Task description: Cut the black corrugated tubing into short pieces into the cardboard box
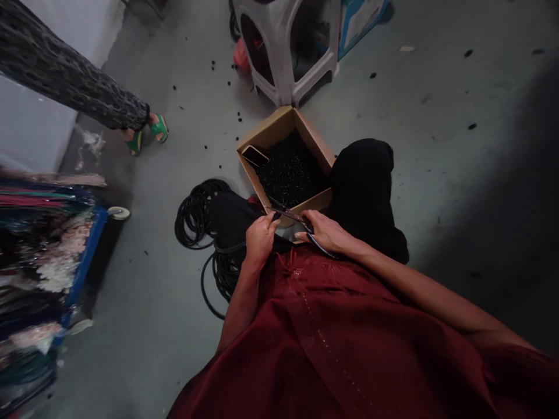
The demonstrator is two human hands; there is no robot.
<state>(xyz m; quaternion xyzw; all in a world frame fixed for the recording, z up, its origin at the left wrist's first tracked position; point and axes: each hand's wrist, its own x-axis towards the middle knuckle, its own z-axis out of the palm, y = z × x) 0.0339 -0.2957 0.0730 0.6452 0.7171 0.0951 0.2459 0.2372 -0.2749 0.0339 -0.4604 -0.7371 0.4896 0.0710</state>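
Note:
In my right hand (324, 230) is a pair of scissors (288, 213), its blades pointing left across the near edge of a cardboard box (258, 189). My left hand (261, 234) is closed on a black rubber cord (276, 216), whose end lies by the blades. Many small black pieces (292, 171) fill the bottom of the box, between my knees. A dark phone-like rectangle (255, 156) leans in the box's left corner. Coils of black cord (198, 212) lie on the floor left of my left knee.
A grey plastic stool (282, 52) stands just beyond the box, with a blue carton (362, 23) behind it. At left is a blue wheeled cart (85, 262) loaded with bundles. Another person's feet in green sandals (160, 128) are at upper left. Small black bits dot the floor.

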